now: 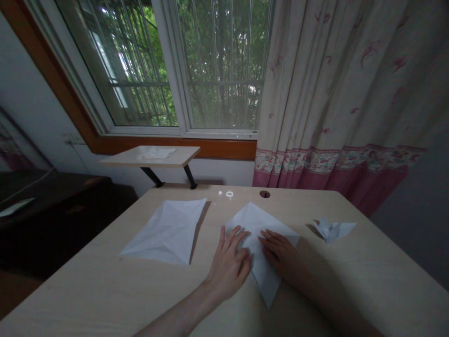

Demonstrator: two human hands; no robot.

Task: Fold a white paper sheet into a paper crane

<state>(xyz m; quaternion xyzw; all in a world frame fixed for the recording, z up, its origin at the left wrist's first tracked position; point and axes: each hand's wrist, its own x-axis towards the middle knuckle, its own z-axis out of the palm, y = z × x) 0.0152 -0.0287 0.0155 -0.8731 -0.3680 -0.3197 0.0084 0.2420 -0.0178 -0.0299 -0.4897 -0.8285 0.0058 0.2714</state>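
A white sheet of paper (250,215) lies turned cornerwise on the table, one point toward me. My left hand (233,257) rests on its left part, fingers spread and pointing away from me. On the right part lies my right hand (282,257), its fingers stretched out over the paper. Neither hand grips anything. To the left lies another white sheet (166,231) with crease lines across it and slightly lifted edges. A small folded paper figure (333,230), like an origami bird, sits to the right.
The light wooden table (140,290) has a small raised shelf (178,157) at its back left, with white paper (157,153) on it. A round cable hole (264,194) is near the back edge. Behind are a barred window (224,65) and a patterned curtain (326,103).
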